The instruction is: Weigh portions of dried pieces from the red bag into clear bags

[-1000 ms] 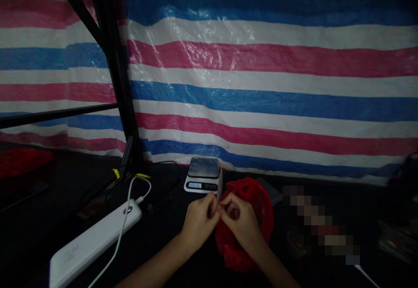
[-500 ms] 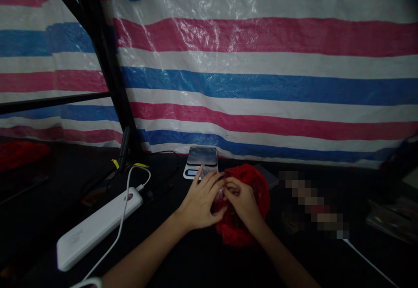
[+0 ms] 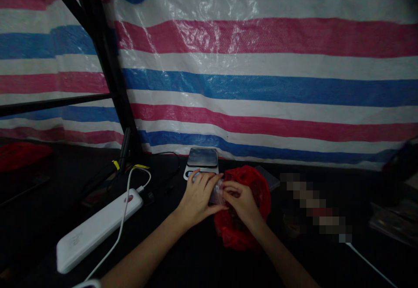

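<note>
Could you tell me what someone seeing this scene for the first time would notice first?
The striped tarpaulin in blue, white and pink fills the whole background. Low in the middle, the left hand and right hand meet on a small clear packet over a red plastic bag, just in front of a small scale. To the left, a white power bank with a cable lies on the dark table.

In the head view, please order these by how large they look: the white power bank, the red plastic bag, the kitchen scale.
1. white power bank, though it lies nearest the camera
2. red plastic bag
3. kitchen scale
</note>
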The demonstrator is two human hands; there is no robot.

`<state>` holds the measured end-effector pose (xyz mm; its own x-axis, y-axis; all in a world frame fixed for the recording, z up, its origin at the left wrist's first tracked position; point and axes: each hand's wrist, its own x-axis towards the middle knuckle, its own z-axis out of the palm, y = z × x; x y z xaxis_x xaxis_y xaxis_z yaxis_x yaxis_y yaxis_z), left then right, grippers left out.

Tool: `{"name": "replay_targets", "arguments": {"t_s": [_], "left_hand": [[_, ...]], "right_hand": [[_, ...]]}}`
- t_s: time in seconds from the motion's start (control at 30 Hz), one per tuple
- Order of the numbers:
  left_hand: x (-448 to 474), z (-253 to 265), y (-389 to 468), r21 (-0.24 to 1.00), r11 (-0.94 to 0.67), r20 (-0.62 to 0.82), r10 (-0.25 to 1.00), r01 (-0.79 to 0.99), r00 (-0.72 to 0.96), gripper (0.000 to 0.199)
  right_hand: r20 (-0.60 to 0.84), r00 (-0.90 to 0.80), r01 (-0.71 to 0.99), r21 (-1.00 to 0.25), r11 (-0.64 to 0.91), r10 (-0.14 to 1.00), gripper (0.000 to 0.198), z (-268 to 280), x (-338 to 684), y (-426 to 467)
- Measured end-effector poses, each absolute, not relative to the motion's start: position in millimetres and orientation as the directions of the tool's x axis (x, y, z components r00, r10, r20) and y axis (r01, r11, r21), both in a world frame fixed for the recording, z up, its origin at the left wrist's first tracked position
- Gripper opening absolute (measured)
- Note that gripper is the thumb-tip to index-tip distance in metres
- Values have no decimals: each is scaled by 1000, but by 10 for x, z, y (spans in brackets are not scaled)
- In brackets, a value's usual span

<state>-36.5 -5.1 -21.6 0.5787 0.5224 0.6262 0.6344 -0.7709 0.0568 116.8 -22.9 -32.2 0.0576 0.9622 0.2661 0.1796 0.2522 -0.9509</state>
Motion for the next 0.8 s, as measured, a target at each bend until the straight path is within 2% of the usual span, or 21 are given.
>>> {"name": "replay_targets", "arguments": {"t_s": [0.2, 0.47, 0.67, 0.8], "left_hand": [[-373, -228, -67, 55, -771, 638, 517, 635, 571, 55], [-397, -252, -43, 129, -765, 644, 549, 631, 533, 47], [-371, -268, -51, 141, -748, 634, 572, 649, 520, 41], [-370, -271, -57, 137, -745, 640, 570, 653, 515, 42]], "right_hand": [[260, 72, 153, -957, 247, 963, 16, -334, 1181, -226], [307, 96, 208, -936, 283, 947, 18, -365, 1202, -230], [310, 109, 404, -882, 243, 945, 18, -388, 1211, -246], [348, 143, 550, -806, 218, 927, 19, -185, 1194, -331]]}}
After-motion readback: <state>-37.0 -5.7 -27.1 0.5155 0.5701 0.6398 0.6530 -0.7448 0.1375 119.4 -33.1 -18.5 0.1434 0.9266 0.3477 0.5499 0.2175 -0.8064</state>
